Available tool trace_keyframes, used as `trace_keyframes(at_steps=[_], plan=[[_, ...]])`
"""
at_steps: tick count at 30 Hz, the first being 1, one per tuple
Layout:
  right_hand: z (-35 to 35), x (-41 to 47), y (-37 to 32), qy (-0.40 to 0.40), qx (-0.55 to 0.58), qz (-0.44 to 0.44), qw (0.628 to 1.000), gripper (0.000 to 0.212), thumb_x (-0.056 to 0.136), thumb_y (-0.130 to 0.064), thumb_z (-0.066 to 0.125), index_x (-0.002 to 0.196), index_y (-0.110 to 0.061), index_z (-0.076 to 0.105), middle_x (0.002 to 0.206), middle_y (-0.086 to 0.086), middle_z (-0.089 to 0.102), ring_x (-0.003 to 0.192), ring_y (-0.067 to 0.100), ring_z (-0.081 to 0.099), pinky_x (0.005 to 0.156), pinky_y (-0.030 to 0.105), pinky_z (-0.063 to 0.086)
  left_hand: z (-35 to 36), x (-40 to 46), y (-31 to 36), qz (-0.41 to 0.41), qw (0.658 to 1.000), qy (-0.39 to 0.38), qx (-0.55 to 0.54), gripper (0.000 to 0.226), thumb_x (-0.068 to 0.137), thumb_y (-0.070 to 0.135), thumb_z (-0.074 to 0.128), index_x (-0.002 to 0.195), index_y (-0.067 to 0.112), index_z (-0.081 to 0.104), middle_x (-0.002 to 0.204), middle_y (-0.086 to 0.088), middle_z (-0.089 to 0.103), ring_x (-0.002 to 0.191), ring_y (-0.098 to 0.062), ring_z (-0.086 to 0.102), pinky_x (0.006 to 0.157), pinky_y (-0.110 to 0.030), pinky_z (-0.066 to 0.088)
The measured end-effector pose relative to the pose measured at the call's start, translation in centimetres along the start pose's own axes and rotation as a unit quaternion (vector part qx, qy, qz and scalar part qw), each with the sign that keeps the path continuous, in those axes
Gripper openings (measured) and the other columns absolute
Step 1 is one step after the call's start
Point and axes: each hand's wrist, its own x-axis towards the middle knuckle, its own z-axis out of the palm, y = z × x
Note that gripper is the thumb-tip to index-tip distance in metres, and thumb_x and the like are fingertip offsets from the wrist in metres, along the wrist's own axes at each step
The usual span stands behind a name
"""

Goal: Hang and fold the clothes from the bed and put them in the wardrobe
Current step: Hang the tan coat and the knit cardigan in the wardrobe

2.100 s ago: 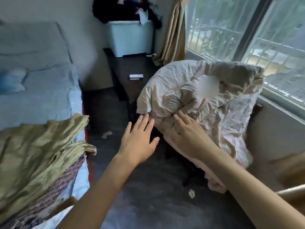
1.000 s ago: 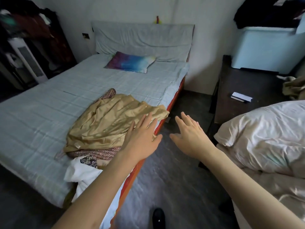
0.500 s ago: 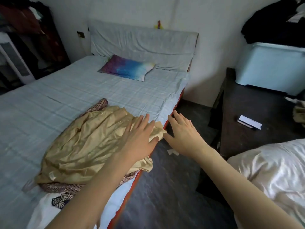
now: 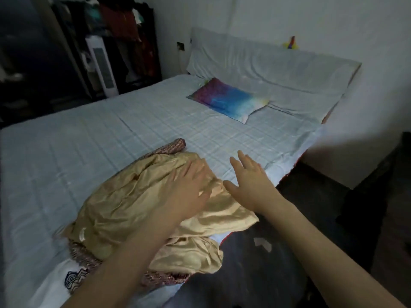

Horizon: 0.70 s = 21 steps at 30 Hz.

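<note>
Both your hands have reached the bed: left hand flat on one gold garment lying diagonally, right hand spread, empty.

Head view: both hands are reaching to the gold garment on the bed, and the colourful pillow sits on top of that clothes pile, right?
Not quite. The head view shows the colourful pillow lying apart from the pile, near the headboard. Both hands, left hand and right hand, do reach to the gold garment.

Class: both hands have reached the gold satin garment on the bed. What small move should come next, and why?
Probably close the left hand on the gold satin garment and lift it. It lies on top of the pile, over a patterned cloth, and neither hand grips anything yet; the right hand is open beside it, over the bedsheet.
</note>
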Motion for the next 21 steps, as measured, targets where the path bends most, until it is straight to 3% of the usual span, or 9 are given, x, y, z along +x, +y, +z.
trace_keyframes(at_steps=[9,16,21], plan=[[0.4,12.4,0.6,-0.054,0.004,-0.18,0.982,0.07,0.095,-0.043,0.049,0.152,-0.014,0.02,0.162,0.01,0.004,0.149,0.026,0.006,0.12,0.043,0.01,1.7,4.0,-2.8,-0.197,0.98,-0.015,0.011,0.067,0.099,0.055,0.031,0.156,0.031,0.006,0.164,0.006,-0.007,0.151,-0.015,-0.005,0.121,-0.044,0.002],[4.3,18.2,-7.1,-0.1,-0.011,-0.33,0.939,0.067,0.095,-0.045,0.048,0.15,-0.014,0.026,0.162,0.011,0.008,0.147,0.027,0.014,0.117,0.04,0.015,1.7,0.8,-8.9,-0.339,0.941,-0.006,0.013,0.068,0.099,0.054,0.032,0.156,0.029,0.003,0.164,0.003,-0.006,0.15,-0.017,-0.007,0.12,-0.048,0.007],[7.6,21.6,-13.1,-0.149,-0.023,-0.399,0.904,0.069,0.096,-0.046,0.047,0.151,-0.016,0.021,0.163,0.008,0.004,0.148,0.026,0.007,0.119,0.042,0.014,3.4,-0.6,-14.4,-0.413,0.91,0.014,0.038,0.069,0.097,0.058,0.028,0.155,0.026,0.012,0.165,0.0,-0.001,0.151,-0.019,-0.001,0.121,-0.045,0.003]])
